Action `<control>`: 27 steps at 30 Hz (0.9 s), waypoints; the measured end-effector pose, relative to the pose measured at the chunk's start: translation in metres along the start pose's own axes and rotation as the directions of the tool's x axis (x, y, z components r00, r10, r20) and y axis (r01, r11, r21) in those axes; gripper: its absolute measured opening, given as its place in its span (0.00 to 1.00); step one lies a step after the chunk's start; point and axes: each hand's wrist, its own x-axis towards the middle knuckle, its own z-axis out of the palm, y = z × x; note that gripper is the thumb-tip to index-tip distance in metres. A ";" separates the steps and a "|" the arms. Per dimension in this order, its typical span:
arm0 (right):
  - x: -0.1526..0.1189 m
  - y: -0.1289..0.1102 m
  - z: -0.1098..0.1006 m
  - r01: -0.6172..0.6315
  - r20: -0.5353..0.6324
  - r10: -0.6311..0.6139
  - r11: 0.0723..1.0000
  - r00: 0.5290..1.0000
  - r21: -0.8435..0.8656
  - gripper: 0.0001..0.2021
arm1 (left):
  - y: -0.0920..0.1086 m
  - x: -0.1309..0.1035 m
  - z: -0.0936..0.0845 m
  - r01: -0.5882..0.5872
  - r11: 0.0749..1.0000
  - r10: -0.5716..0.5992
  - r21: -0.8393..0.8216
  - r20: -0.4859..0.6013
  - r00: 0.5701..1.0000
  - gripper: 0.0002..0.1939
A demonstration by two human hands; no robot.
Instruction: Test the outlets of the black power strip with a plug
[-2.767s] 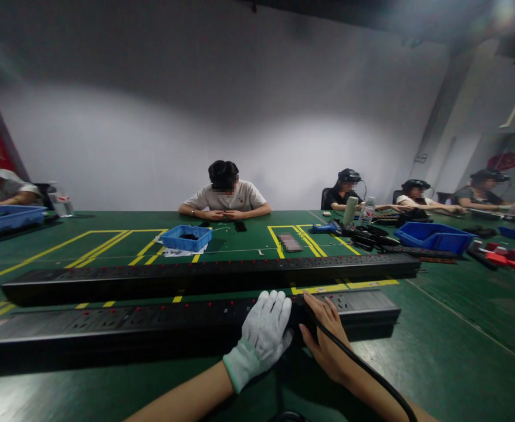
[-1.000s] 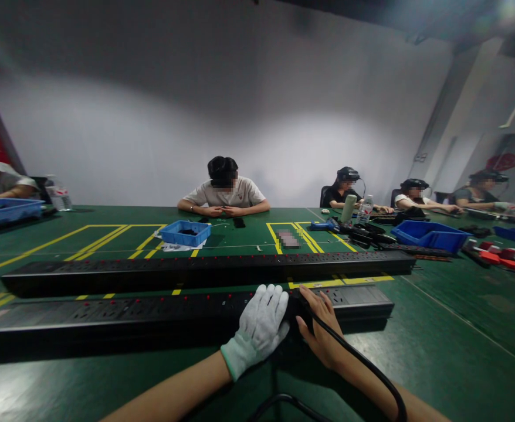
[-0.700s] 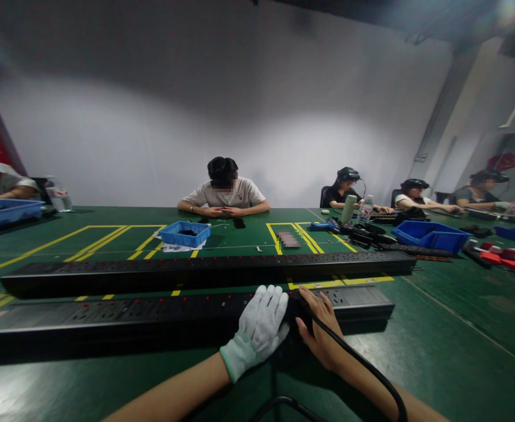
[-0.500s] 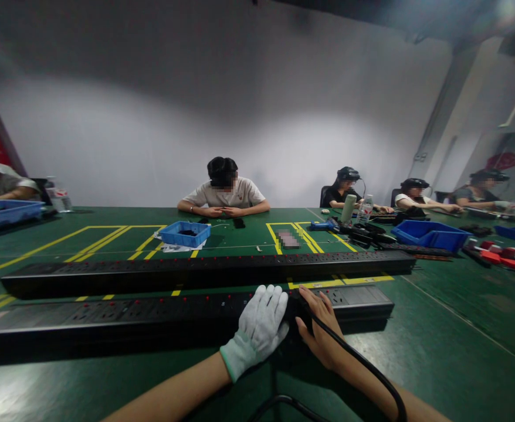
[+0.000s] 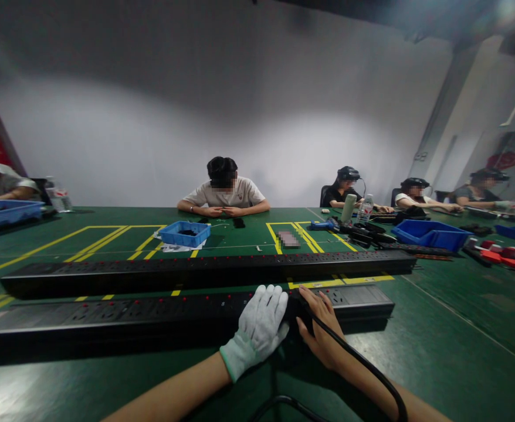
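Note:
A long black power strip [image 5: 152,310] with red-marked sockets lies crosswise before me. My left hand [image 5: 261,322], in a white glove with a green cuff, is laid over its top, fingers together across it and thumb at the near side. Just to the right, my bare right hand [image 5: 321,328] is curled around a black plug [image 5: 299,302] pressed against the strip's top. From the plug a thick black cable [image 5: 358,354] runs over my right wrist toward me. The plug's pins and the socket beneath are hidden.
A second power strip [image 5: 205,271] lies parallel behind. Beyond it are a small blue tray [image 5: 185,234], a phone-like flat object [image 5: 288,238], a blue tool [image 5: 323,225] and a blue bin [image 5: 431,234]. A person [image 5: 224,193] sits opposite; several others sit along the sides.

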 end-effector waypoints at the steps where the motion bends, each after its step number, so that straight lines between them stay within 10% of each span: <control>1: 0.000 0.000 0.000 -0.002 0.001 0.002 1.000 1.000 0.002 0.31 | 0.000 0.000 0.000 -0.001 1.000 0.001 0.000 -0.001 1.000 0.28; 27: 0.000 0.002 0.000 0.001 0.031 0.000 1.000 1.000 -0.010 0.31 | 0.000 -0.001 0.001 0.001 1.000 -0.001 0.000 0.032 0.999 0.28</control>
